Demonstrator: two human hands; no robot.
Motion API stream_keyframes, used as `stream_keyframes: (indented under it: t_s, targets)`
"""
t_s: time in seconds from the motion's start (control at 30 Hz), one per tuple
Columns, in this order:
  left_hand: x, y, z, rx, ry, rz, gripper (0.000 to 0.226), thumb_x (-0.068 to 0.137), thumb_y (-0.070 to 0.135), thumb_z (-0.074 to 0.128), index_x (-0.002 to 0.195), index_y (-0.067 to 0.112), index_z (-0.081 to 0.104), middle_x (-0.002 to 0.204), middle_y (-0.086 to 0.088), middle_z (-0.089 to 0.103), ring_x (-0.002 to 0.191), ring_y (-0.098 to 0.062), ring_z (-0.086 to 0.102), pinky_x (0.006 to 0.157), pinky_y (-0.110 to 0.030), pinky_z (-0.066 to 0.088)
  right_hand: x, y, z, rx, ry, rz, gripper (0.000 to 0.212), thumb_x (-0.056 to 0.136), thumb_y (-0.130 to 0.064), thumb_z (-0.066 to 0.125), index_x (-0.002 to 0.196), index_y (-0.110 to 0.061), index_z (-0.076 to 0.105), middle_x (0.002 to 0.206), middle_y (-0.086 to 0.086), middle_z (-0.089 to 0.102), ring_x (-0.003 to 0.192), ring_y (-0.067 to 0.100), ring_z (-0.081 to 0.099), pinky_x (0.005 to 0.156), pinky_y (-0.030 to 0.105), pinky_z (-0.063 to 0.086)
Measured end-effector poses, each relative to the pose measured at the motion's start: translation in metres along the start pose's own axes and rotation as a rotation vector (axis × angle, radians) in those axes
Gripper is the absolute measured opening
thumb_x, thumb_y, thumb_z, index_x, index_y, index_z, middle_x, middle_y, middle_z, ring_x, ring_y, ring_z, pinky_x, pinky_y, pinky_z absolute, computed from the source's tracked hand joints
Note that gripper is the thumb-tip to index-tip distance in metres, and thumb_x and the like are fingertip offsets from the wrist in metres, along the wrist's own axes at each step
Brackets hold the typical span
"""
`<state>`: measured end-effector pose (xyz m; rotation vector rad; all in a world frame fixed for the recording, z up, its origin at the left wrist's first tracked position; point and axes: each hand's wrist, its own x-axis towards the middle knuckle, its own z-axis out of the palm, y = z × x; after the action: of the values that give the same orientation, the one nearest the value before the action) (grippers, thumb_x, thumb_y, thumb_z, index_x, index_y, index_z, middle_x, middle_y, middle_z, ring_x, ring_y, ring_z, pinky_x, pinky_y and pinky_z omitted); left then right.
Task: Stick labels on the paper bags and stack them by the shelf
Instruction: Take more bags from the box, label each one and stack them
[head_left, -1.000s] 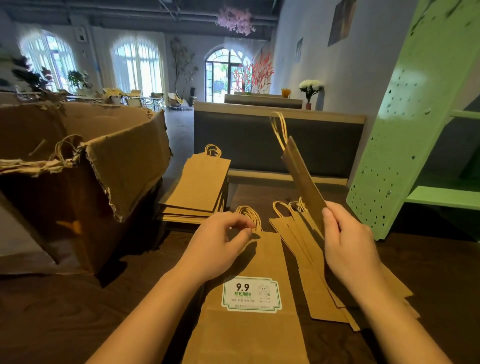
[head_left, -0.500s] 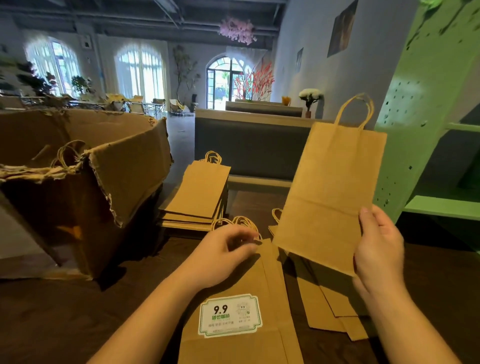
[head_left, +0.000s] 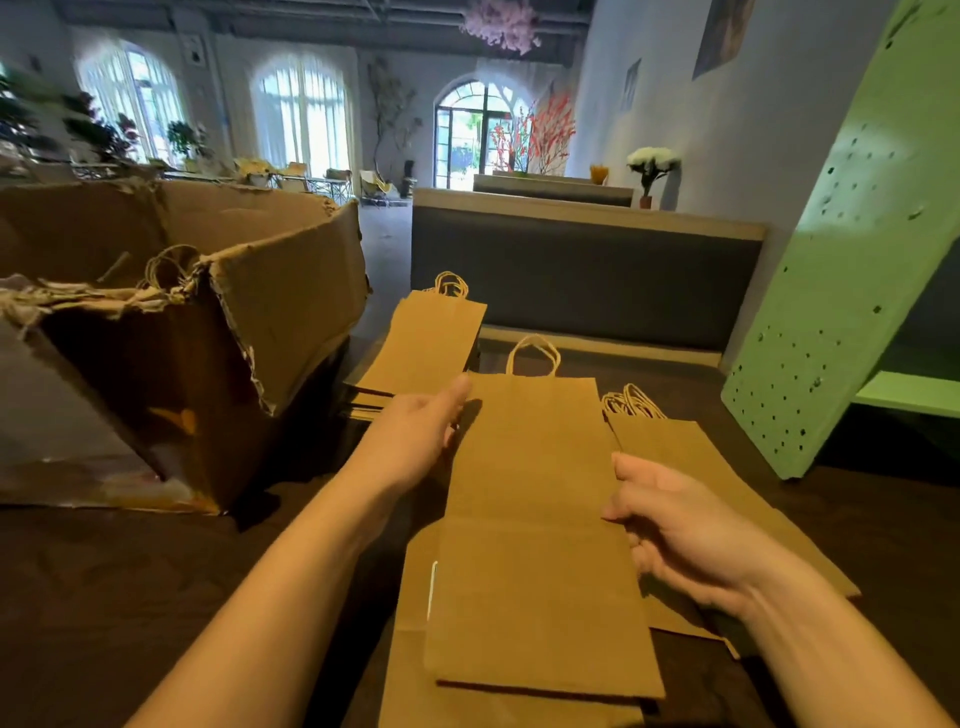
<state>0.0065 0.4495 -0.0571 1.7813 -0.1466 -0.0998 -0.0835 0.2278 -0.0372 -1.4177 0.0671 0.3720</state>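
A plain brown paper bag (head_left: 535, 519) lies flat in front of me, handle pointing away. It covers the labelled bag (head_left: 410, 613), of which only the left edge and a white sliver of label (head_left: 432, 590) show. My right hand (head_left: 680, 530) pinches the plain bag's right edge, thumb on top. With fingers straight, my left hand (head_left: 421, 441) touches the bag's upper left corner. A loose pile of unlabelled bags (head_left: 680, 457) lies to the right, partly under my right hand.
A neat stack of bags (head_left: 426, 348) sits behind my left hand. A torn cardboard box (head_left: 270, 322) with more bags stands at the left. The green perforated shelf (head_left: 852, 291) rises at the right on the dark wooden table (head_left: 130, 597).
My right hand has brought the plain bag down from mid-air and laid it on the labelled bag, hiding the label. My left hand has shifted from that bag's handles to the new bag's corner.
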Motion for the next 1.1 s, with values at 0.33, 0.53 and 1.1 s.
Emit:
stream_keyframes:
  t_s: [0.33, 0.53, 1.1]
  targets:
    - [0.005, -0.003, -0.021, 0.521, 0.118, -0.017, 0.046, 0.088, 0.056, 0.067, 0.069, 0.015, 0.064, 0.064, 0.001, 0.066, 0.063, -0.015, 0.061, 0.061, -0.031, 0.049, 0.008, 0.013, -0.022, -0.456, -0.255, 0.227, 0.021, 0.099, -0.014, 0.059, 0.082, -0.006, 0.049, 0.069, 0.021, 0.066, 0.047, 0.018, 0.066, 0.032, 0.018, 0.037]
    - [-0.003, 0.000, -0.023, 0.867, -0.016, -0.314, 0.093, 0.089, 0.085, 0.019, 0.106, 0.010, 0.071, 0.120, -0.017, 0.067, 0.110, -0.035, 0.063, 0.101, -0.047, 0.050, 0.010, 0.010, -0.033, -0.724, -0.119, 0.181, 0.047, 0.087, -0.058, 0.060, 0.076, -0.012, 0.057, 0.058, 0.009, 0.062, 0.037, 0.013, 0.047, 0.037, 0.019, 0.031]
    - [-0.007, -0.004, 0.021, 1.097, -0.027, -0.222, 0.052, 0.110, 0.045, 0.022, 0.147, 0.018, 0.048, 0.137, -0.013, 0.059, 0.122, -0.032, 0.058, 0.103, -0.045, 0.048, 0.048, 0.057, -0.026, -1.172, 0.373, -0.253, 0.066, 0.098, -0.061, 0.038, 0.077, -0.001, 0.056, 0.062, 0.006, 0.050, 0.059, 0.029, 0.054, 0.054, 0.038, 0.037]
